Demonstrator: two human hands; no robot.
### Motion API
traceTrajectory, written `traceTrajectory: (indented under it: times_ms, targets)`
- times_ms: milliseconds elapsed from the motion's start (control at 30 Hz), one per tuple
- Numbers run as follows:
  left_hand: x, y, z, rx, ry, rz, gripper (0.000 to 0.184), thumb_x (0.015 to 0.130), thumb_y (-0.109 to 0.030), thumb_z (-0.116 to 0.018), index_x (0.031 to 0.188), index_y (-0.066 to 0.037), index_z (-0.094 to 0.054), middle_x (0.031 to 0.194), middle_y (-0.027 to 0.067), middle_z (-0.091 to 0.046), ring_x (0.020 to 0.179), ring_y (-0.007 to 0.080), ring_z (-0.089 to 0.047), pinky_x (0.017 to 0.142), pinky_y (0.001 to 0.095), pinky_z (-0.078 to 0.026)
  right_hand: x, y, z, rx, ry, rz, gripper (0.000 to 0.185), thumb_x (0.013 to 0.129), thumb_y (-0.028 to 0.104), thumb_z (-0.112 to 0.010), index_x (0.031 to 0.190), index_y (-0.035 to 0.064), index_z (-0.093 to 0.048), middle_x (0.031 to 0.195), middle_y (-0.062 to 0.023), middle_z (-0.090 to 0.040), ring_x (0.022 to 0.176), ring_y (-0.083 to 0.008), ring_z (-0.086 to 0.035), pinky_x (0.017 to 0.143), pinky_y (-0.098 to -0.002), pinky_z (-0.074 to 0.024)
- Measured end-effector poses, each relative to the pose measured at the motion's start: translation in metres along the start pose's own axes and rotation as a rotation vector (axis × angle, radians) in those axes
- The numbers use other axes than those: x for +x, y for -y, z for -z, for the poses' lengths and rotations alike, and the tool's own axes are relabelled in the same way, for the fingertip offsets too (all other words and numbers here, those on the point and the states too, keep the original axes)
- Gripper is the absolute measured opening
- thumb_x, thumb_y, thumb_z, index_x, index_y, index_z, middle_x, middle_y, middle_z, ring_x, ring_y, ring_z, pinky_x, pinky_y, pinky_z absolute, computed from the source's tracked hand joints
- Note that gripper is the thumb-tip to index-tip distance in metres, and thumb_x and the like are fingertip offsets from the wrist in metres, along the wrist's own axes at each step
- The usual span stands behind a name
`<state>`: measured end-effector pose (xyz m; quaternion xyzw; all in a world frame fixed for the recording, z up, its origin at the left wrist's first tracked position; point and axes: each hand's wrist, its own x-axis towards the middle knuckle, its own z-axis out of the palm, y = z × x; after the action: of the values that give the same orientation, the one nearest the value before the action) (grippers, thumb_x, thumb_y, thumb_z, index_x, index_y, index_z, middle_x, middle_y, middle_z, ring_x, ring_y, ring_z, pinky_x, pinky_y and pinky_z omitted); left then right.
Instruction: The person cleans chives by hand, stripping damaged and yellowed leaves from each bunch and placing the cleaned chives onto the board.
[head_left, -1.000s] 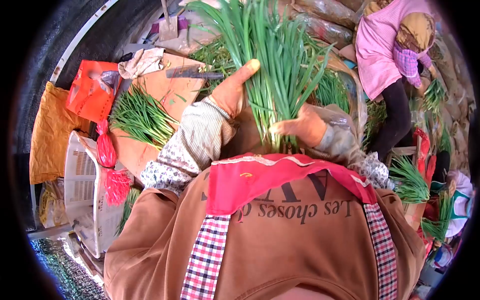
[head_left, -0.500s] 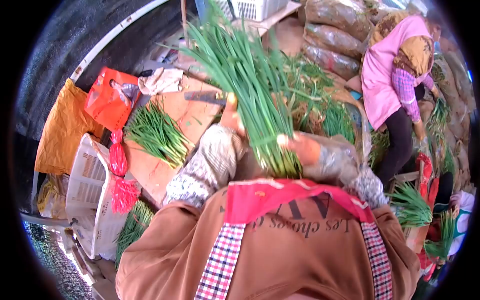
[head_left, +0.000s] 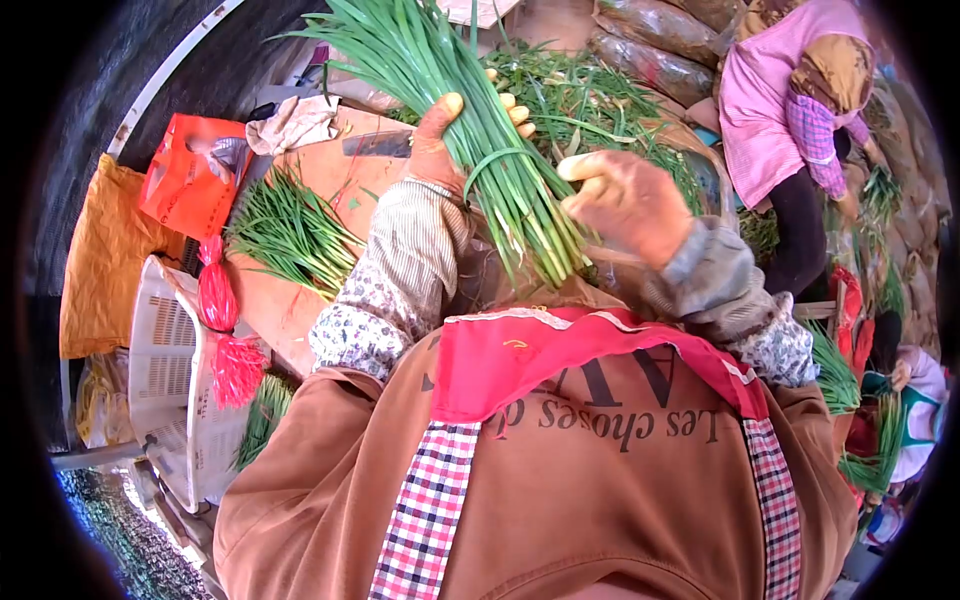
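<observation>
A thick bunch of garlic chives (head_left: 510,190) slants across the space before my chest, cut stem ends toward me and leaf tips far away to the left. My left hand (head_left: 435,145) is wrapped around its middle, the thumb on top and fingertips showing on the other side. A thin green strand crosses the bunch below that grip. Beside the stems on the right, my right hand (head_left: 635,205) is closed with thumb and curled fingers together; whatever it pinches is hidden. Another pile of chives (head_left: 290,230) lies on a board (head_left: 275,310) to the left.
A dark flat blade (head_left: 375,145) and a cloth (head_left: 292,125) lie by the board's far side. Left are a red bag (head_left: 185,185), red plastic strings (head_left: 217,295) and a white basket (head_left: 160,345). Loose greens (head_left: 580,95) spread ahead. A co-worker in pink (head_left: 755,100) bends at right.
My right hand has come off the lower stems and curled closed beside them. The left hand keeps its hold, with the bunch now higher in view. The whole view has shifted slightly.
</observation>
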<state>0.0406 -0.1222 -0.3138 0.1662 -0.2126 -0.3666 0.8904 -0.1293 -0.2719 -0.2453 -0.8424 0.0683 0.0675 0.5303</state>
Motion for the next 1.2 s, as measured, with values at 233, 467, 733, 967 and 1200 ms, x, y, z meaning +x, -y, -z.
traceTrajectory:
  times_ms: [233, 467, 733, 967, 1200]
  targets:
    - [-0.005, -0.002, -0.019, 0.056, -0.117, 0.064, 0.055, 0.075, -0.034, -0.06, 0.118, -0.003, -0.046, 0.102, 0.0189, -0.057, 0.095, 0.0347, -0.057, 0.087, 0.0538, -0.044, 0.014, 0.007, -0.02, -0.935, -0.16, 0.672, 0.019, 0.076, 0.02, -0.058, 0.092, 0.0108, -0.058, 0.078, -0.0102, -0.054, 0.073, -0.0292, -0.058, 0.061, -0.0391, -0.0485]
    - [-0.018, 0.007, -0.012, 0.023, -0.034, 0.139, 0.058, 0.077, -0.037, -0.057, 0.121, -0.001, -0.045, 0.107, 0.0192, -0.057, 0.094, 0.0325, -0.059, 0.084, 0.0475, -0.048, 0.036, 0.017, -0.003, -0.806, -0.248, 1.059, 0.015, 0.082, 0.024, -0.051, 0.085, 0.0107, -0.058, 0.076, -0.008, -0.054, 0.07, -0.0247, -0.058, 0.06, -0.0363, -0.0488]
    - [-0.014, 0.013, -0.018, -0.161, 0.187, 0.207, 0.081, 0.07, -0.048, -0.064, 0.13, -0.003, -0.034, 0.117, 0.026, -0.049, 0.103, 0.0384, -0.053, 0.091, 0.0573, -0.039, 0.049, 0.112, 0.037, -0.532, -0.538, 1.015, 0.02, 0.084, 0.02, -0.056, 0.086, 0.0002, -0.06, 0.082, -0.0062, -0.059, 0.074, -0.0175, -0.057, 0.069, -0.0286, -0.0454]
    - [-0.019, 0.007, -0.011, -0.146, 0.268, 0.193, 0.082, 0.072, -0.054, -0.059, 0.133, -0.005, -0.032, 0.126, 0.0264, -0.041, 0.103, 0.0357, -0.053, 0.091, 0.0477, -0.042, 0.047, 0.095, 0.05, -0.073, 0.287, 0.774, 0.028, 0.084, 0.032, -0.055, 0.087, 0.004, -0.056, 0.104, -0.0092, -0.059, 0.088, -0.0156, -0.054, 0.079, -0.0293, -0.0421]
    - [-0.015, 0.014, 0.0, -0.243, 0.289, 0.156, 0.096, 0.068, -0.054, -0.064, 0.136, -0.001, -0.022, 0.134, 0.0269, -0.031, 0.098, 0.0292, -0.057, 0.083, 0.0422, -0.049, 0.05, 0.012, 0.029, 0.599, 0.429, 0.129, 0.031, 0.079, 0.03, -0.061, 0.089, 0.0013, -0.055, 0.076, -0.0063, -0.058, 0.063, -0.0161, -0.059, 0.055, -0.0252, -0.0445]
